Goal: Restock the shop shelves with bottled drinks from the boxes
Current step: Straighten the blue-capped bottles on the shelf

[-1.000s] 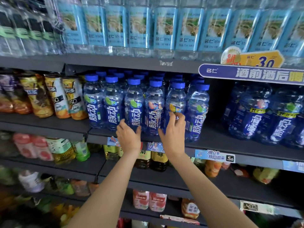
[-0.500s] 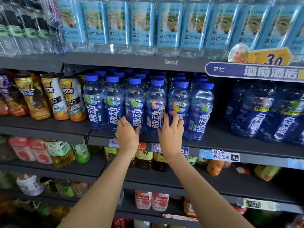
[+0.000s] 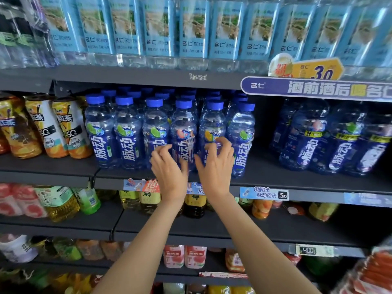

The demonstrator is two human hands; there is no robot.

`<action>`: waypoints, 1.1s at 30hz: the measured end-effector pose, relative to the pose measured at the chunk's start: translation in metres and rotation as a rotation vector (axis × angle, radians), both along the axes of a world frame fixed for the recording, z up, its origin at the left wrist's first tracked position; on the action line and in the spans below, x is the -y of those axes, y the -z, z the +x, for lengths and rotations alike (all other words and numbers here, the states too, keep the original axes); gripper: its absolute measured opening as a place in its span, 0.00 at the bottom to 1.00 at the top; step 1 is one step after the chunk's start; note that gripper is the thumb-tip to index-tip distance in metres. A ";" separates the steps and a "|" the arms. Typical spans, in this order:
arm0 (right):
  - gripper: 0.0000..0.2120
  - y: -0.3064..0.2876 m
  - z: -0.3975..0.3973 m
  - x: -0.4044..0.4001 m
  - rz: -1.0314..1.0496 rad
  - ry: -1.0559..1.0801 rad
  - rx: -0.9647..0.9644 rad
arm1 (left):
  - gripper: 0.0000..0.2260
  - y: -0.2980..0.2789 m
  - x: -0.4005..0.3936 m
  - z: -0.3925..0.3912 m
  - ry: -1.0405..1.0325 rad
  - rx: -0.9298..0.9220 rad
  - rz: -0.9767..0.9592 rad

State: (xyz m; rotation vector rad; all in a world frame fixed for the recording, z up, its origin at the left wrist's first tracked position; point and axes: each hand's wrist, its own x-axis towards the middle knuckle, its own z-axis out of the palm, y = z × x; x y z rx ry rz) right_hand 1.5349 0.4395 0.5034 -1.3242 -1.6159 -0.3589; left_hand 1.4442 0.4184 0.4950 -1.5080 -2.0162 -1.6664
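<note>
Blue-capped drink bottles with dark blue labels stand in rows on the middle shelf (image 3: 275,177). My left hand (image 3: 168,168) is raised in front of the third front bottle (image 3: 156,122) and the fourth front bottle (image 3: 184,122), its fingers loosely bent. My right hand (image 3: 216,166) hovers at the fifth front bottle (image 3: 212,119), its spread, curled fingertips at the label. Neither hand plainly closes round a bottle. A sixth bottle (image 3: 242,128) stands just right of my right hand.
Shrink-wrapped packs of the same blue drink (image 3: 331,141) lie at the right of the shelf, beyond a dark gap. Tea bottles (image 3: 53,128) stand at the left. Water bottles with light blue labels (image 3: 191,28) line the shelf above. Lower shelves hold assorted drinks.
Both hands had straight fingers pressed on the front bottles; now the fingers are curled and the hands sit slightly back from the labels. The bottles stay in line.
</note>
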 end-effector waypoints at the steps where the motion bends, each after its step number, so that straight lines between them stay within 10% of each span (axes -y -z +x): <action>1: 0.14 -0.005 0.017 0.000 0.039 -0.002 -0.052 | 0.17 -0.003 0.000 0.013 0.060 -0.035 0.037; 11: 0.36 -0.025 0.207 -0.044 -0.358 0.343 -0.451 | 0.24 -0.005 -0.020 0.133 0.293 -0.042 -0.070; 23: 0.33 -0.019 0.238 -0.061 -0.425 0.312 -0.438 | 0.23 -0.003 -0.028 0.154 0.157 0.105 -0.066; 33: 0.28 -0.025 0.135 -0.021 -0.279 -0.301 -0.157 | 0.21 0.009 0.001 0.111 0.033 0.009 -0.102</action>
